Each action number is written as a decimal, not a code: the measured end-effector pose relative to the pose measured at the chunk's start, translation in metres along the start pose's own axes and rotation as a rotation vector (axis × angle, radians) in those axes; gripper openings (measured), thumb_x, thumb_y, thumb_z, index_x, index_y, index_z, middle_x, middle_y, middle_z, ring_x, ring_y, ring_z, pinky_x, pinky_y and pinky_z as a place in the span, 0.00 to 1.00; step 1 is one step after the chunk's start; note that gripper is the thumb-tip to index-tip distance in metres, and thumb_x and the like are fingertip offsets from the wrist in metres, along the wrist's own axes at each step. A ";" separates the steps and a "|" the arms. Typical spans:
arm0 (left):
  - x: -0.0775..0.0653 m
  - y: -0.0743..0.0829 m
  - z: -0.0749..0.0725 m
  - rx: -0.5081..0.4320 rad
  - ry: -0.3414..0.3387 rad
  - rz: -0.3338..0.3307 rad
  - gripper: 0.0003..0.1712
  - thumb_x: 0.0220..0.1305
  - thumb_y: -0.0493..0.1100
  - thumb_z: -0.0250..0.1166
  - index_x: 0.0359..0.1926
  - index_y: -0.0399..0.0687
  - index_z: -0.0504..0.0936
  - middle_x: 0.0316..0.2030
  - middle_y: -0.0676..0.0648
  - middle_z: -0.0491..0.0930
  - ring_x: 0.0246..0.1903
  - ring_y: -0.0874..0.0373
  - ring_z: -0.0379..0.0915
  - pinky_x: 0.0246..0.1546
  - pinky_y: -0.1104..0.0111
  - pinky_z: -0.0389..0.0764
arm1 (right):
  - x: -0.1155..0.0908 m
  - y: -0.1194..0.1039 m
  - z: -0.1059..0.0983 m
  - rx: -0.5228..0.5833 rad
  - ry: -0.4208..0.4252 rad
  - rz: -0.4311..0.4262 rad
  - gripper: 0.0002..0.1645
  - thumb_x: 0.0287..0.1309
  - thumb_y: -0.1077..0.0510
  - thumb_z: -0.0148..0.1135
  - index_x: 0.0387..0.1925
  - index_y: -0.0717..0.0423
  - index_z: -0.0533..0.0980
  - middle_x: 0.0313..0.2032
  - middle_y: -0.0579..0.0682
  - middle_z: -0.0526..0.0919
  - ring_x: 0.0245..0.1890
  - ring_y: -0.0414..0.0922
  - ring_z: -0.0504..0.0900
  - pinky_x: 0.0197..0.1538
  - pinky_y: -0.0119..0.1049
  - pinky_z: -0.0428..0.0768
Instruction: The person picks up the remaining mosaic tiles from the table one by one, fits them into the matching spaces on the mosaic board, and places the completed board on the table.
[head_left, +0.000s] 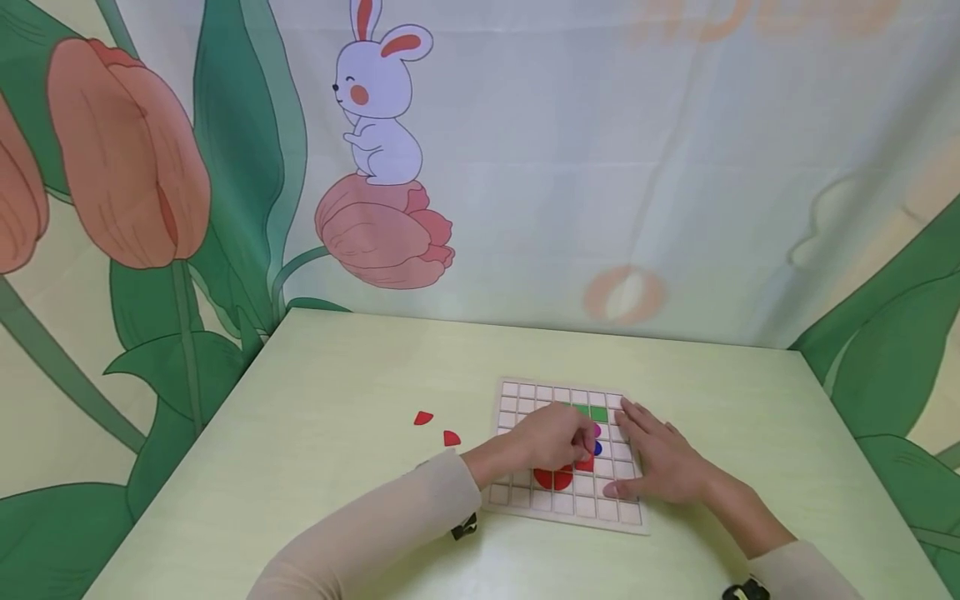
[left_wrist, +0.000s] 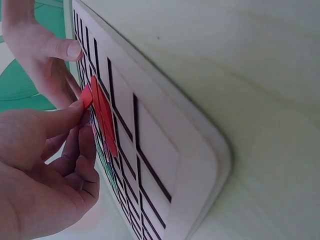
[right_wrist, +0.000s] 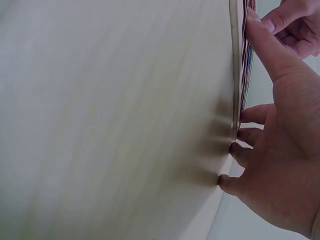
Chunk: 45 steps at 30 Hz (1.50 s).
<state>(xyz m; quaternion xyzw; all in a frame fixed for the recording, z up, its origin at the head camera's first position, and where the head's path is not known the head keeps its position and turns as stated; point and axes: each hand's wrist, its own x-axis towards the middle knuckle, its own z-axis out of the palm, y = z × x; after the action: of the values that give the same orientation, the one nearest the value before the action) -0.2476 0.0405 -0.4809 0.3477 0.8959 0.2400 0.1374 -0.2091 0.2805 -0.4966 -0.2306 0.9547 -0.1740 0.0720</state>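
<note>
A pale board [head_left: 566, 510] marked with a square grid lies flat on the table. Over its middle, my left hand [head_left: 551, 437] pinches a small red piece [left_wrist: 86, 97] between thumb and finger, low against the grid. Red curved-edged pieces [head_left: 553, 479] sit on the board just in front of that hand. My right hand [head_left: 671, 462] rests along the board's right edge, fingers spread and thumb on the grid. Green squares [head_left: 597, 413], a magenta piece [head_left: 597, 431] and a blue piece [head_left: 597, 448] show on the board, partly covered by the left hand.
Two loose red quarter-round pieces [head_left: 423, 417] lie on the pale table [head_left: 360, 375] left of the board. Behind the table hangs a curtain [head_left: 540, 167] printed with tulips and a rabbit. Dark wrist devices [head_left: 464, 527] sit below the sleeves.
</note>
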 end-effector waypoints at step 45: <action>-0.097 -0.113 -0.089 0.007 0.184 -0.154 0.17 0.65 0.45 0.78 0.50 0.40 0.86 0.42 0.48 0.83 0.47 0.50 0.81 0.53 0.60 0.82 | 0.001 0.001 0.003 -0.016 0.001 0.023 0.76 0.49 0.19 0.71 0.81 0.66 0.56 0.83 0.63 0.49 0.81 0.67 0.49 0.72 0.77 0.54</action>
<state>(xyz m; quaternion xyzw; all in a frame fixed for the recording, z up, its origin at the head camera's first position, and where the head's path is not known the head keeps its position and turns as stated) -0.2776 -0.1286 -0.4568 0.2549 0.9296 0.2565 0.0713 -0.2098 0.2798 -0.4996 -0.2200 0.9587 -0.1655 0.0717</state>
